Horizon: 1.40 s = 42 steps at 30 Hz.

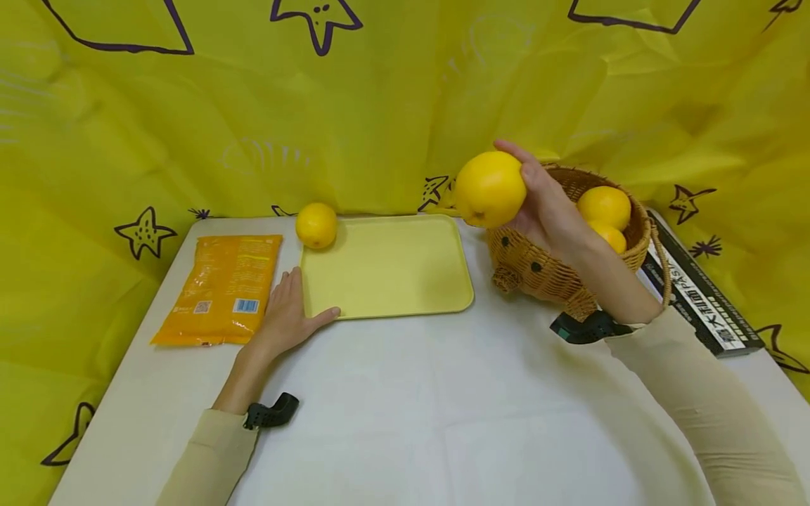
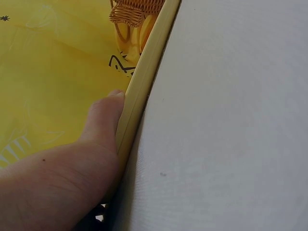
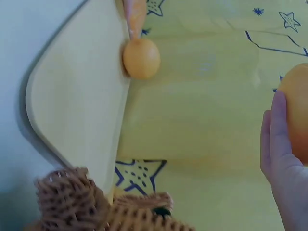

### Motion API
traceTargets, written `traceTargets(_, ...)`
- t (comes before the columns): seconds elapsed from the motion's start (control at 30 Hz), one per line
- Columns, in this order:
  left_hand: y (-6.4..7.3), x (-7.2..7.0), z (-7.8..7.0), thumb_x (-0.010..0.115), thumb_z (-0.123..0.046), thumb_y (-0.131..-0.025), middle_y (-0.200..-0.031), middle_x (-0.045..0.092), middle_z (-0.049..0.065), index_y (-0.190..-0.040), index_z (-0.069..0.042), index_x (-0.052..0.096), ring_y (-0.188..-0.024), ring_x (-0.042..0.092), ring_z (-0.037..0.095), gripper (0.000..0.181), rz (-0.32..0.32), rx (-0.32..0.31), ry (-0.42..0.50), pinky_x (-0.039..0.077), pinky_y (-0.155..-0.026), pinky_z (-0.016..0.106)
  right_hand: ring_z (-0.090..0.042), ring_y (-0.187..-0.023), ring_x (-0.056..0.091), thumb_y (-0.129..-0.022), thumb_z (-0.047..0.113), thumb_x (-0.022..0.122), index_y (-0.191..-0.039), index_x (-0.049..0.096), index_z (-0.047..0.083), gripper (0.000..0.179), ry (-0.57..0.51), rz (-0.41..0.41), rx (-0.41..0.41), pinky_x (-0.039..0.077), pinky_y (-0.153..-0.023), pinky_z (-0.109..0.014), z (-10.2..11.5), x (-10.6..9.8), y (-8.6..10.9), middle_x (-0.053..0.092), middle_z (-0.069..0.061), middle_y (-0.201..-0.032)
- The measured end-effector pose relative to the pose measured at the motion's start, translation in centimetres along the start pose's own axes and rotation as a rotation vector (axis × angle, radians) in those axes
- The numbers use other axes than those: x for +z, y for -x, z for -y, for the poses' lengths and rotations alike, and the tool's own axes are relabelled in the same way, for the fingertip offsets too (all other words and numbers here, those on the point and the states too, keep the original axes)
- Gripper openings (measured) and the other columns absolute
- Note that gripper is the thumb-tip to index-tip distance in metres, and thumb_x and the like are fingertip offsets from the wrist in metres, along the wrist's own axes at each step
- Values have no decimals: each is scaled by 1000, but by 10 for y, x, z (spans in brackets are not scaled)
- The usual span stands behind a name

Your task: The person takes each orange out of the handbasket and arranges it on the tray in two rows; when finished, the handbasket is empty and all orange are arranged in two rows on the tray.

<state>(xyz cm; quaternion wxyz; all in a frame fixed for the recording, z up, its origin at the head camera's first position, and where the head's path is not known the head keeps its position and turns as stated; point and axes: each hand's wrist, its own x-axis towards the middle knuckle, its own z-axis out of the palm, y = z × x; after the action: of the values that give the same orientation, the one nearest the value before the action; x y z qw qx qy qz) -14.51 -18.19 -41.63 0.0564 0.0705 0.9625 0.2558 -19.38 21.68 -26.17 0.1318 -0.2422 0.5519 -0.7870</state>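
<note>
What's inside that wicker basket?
Two yellow fruits show inside the wicker basket. Its front side and the right hand hide the bottom, so anything deeper can't be seen.

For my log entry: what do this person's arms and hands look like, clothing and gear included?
Both the left hand and the right hand are gloveless. The left sleeve and right sleeve are long and pale beige. Each wrist carries a curved black device, the left one and the right one; no cables show.
</note>
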Motion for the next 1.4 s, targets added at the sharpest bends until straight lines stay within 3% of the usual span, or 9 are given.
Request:
traceTargets(0.23,0,1,1,64,-57,-85,-160,0,30,-151,9,-4,-149,0,46,115,6,-4,3,5,-122,57,-17,-106,58,-96,37,56,-135,45,28,41,-46,-3,44,57,-79,-30,-20,13,-10,43,-3,-133)
traceTargets(0.4,-2,1,2,63,-58,-85,-160,-1,30,-151,9,-5,-149,-1,45,116,7,-7,-3,5,-122,57,-16,-107,56,-76,45,79,-133,41,28,70,-75,1,43,56,-84,-27,-30,22,-20,42,-4,-129)
traceTargets(0.47,-3,1,2,63,-58,-85,-161,-1,29,-151,9,-4,-149,-1,45,116,4,-5,-4,6,-122,57,-18,-107,54,-73,40,83,-134,39,27,76,-29,-14,46,55,-84,-24,-32,27,-26,41,-5,-128)
traceTargets(0.53,-4,0,2,64,-58,-85,-161,0,29,-152,9,-4,-150,-1,45,116,1,-2,-5,6,-122,56,-20,-108,52,-79,27,80,-135,38,25,70,45,-36,64,54,-84,-24,-34,33,-32,40,-5,-130)
traceTargets(0.7,-5,0,2,64,-57,-85,-161,1,29,-152,8,-3,-150,0,44,115,-5,-1,-6,6,-123,56,-24,-112,48,-86,5,57,-134,29,22,58,145,-57,127,53,-86,-24,-42,49,-54,35,-7,-133)
traceTargets(0.9,-4,0,3,65,-57,-85,-161,1,28,-152,8,-4,-150,0,44,115,1,-10,-7,6,-123,56,-27,-115,53,-88,11,62,-141,27,24,65,276,-35,179,53,-90,-30,-60,57,-83,39,-16,-138)
traceTargets(1.07,-5,1,3,64,-58,-85,-161,0,28,-152,8,-4,-150,-1,44,116,-2,-7,-1,6,-123,56,-28,-117,55,-88,20,68,-149,30,30,72,442,-14,190,53,-95,-42,-78,58,-107,38,-12,-145)
traceTargets(1.23,-5,0,4,63,-59,-85,-161,0,28,-152,8,-4,-150,-1,43,116,3,-15,-1,5,-123,55,-25,-116,53,-85,26,72,-150,31,29,76,605,-8,199,52,-93,-38,-102,54,-131,39,-10,-145)
traceTargets(1.4,-4,1,4,63,-60,-85,-161,0,28,-152,7,-4,-150,-1,43,117,11,-19,0,5,-123,55,-25,-119,50,-84,26,73,-151,30,25,79,662,-5,264,49,-96,-39,-131,48,-146,39,-9,-147)
